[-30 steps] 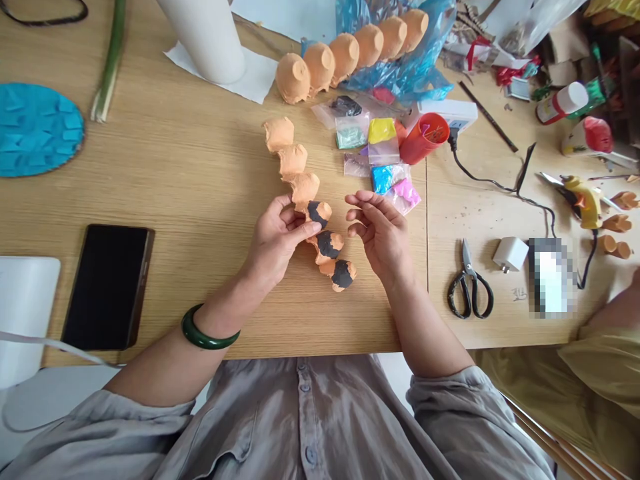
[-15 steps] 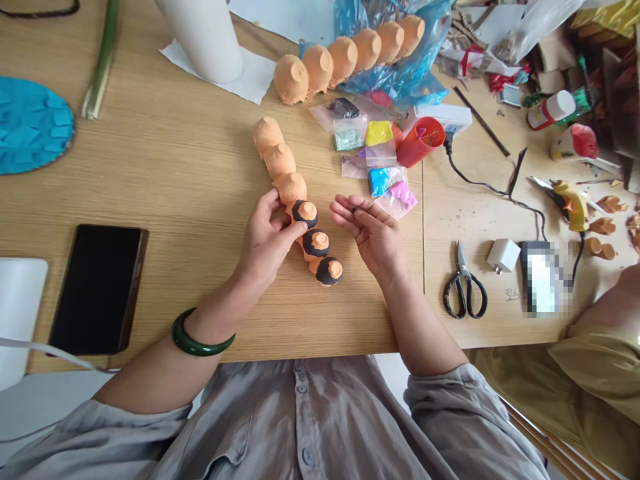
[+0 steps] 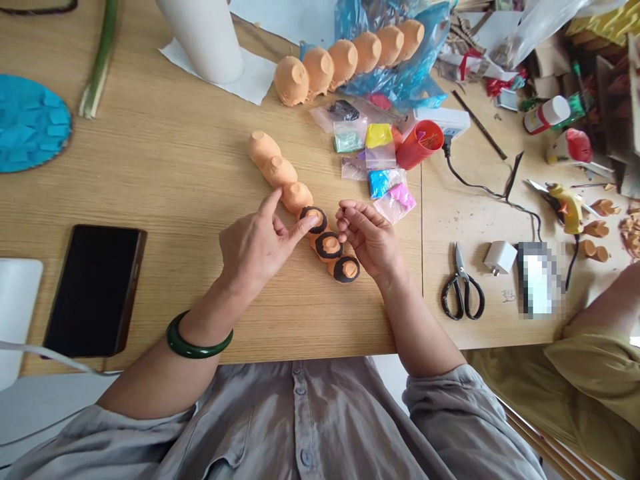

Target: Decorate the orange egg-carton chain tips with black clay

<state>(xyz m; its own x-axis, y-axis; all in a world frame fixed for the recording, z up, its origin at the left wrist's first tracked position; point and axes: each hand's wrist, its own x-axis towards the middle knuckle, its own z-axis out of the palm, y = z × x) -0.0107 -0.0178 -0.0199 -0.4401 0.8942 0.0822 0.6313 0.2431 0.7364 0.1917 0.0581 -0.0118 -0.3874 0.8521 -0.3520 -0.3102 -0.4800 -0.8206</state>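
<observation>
An orange-painted egg carton strip (image 3: pixel 280 172) lies slantwise on the table, with black clay rings round its three nearest bumps. My left hand (image 3: pixel 255 243) is at its left side, thumb pressed on the fourth bump's black ring and index finger against the bump above. The other fingers are curled under. Just right of the strip, my right hand (image 3: pixel 373 240) is closed in a pinch, thumb against fingertips, on a tiny dark bit that looks like black clay. A dark green bangle (image 3: pixel 197 343) circles my left wrist.
A second orange carton strip (image 3: pixel 343 63) lies by a blue plastic bag (image 3: pixel 420 80). Coloured clay packets (image 3: pixel 380 143) and a red cup (image 3: pixel 423 143) stand behind my right hand. Scissors (image 3: pixel 463 287) lie to the right, a tablet (image 3: pixel 95 290) to the left. Another person's arm (image 3: pixel 605 300) is at far right.
The strip has shifted slightly right and toward me. My left index finger has straightened, its thumb moving onto the ring. My right hand has gone from open-palmed with the dark bit to a pinch.
</observation>
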